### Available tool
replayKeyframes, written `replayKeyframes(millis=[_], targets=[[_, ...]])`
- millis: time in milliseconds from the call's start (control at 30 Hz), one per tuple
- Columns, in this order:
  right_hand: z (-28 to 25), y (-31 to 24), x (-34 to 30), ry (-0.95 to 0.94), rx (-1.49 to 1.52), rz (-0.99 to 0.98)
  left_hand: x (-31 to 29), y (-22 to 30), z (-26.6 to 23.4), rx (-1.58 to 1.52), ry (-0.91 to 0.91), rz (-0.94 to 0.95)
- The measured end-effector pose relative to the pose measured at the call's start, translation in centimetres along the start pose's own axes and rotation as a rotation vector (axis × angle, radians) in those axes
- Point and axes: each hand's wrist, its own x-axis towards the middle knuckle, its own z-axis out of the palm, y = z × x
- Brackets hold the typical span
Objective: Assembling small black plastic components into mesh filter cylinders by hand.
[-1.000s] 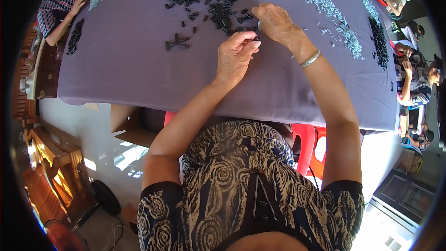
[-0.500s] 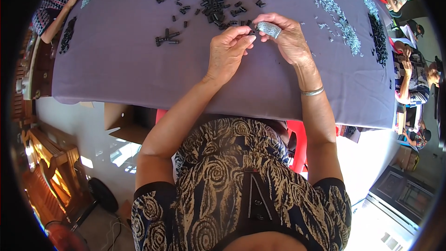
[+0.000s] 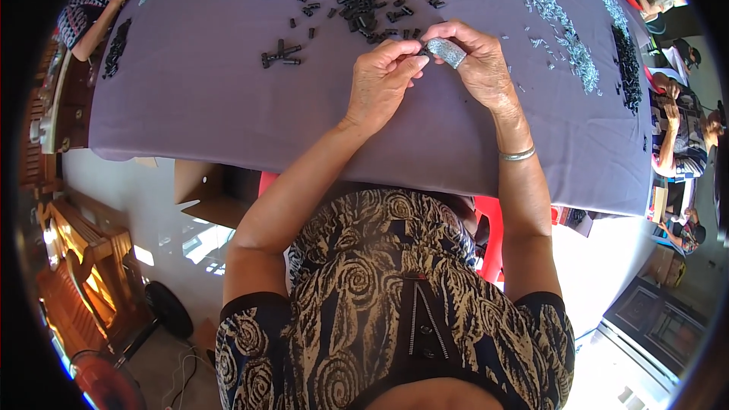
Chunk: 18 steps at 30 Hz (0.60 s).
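Observation:
My left hand is closed, with thumb and forefinger pinching a small black part, mostly hidden by the fingertips. Against it, my right hand is also closed; what its fingertips hold is too small to make out. A grey, speckled cover wraps one of its digits, and a metal bangle circles that wrist. Just beyond both hands spreads a heap of short black cylindrical parts. Several more black parts lie in a small cluster left of my left hand.
Small silvery pieces, apparently screws, form a long strip on the right of the purple-grey tablecloth. More black pieces lie at the right edge. Another person's arm rests at the far left. Other people sit beyond the right side.
The whole view has shifted slightly, so table and hands appear a little farther right. My hands stay together at the small black part, with only slight finger movement.

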Motion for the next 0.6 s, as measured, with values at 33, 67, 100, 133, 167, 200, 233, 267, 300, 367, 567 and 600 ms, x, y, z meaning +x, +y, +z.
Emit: replayKeyframes(millis=[33,67,100,133,167,200,233,267,300,367,567,600], targets=[[0.02,-0.08,-0.03,0.001,-0.024,-0.016,-0.02,0.05,-0.02,-0.001,-0.012,0.005],[0.04,-0.11,-0.05,0.003,-0.048,-0.032,-0.01,0.10,-0.04,0.000,-0.010,0.004],[0.05,-0.11,-0.05,0.001,-0.047,-0.032,0.01,0.17,-0.04,-0.019,-0.021,0.001],[0.06,-0.11,-0.06,0.001,-0.063,-0.061,0.03,0.18,-0.07,-0.037,-0.032,-0.002],[0.08,-0.10,-0.07,0.001,-0.080,-0.091,0.07,0.11,-0.07,-0.037,-0.031,-0.003],[0.15,-0.11,-0.11,0.001,-0.079,-0.090,0.12,-0.02,-0.03,-0.079,-0.035,0.003],[0.29,-0.13,-0.14,0.010,-0.065,-0.102,0.19,-0.11,0.00,-0.122,-0.039,0.009],[0.42,-0.17,-0.15,0.019,-0.051,-0.114,0.27,-0.16,-0.04,-0.122,-0.040,0.008],[0.58,-0.22,-0.12,0.020,-0.050,-0.115,0.33,-0.15,-0.13,-0.160,-0.053,0.018],[0.80,-0.36,-0.06,0.026,0.007,-0.083,0.37,-0.08,-0.21,-0.196,-0.067,0.030],[0.66,-0.52,-0.17,0.038,0.042,-0.101,0.49,-0.15,-0.14,-0.222,-0.079,0.048],[0.71,-0.81,-0.25,0.039,0.042,-0.104,0.45,-0.06,-0.10,-0.217,-0.064,0.027]])
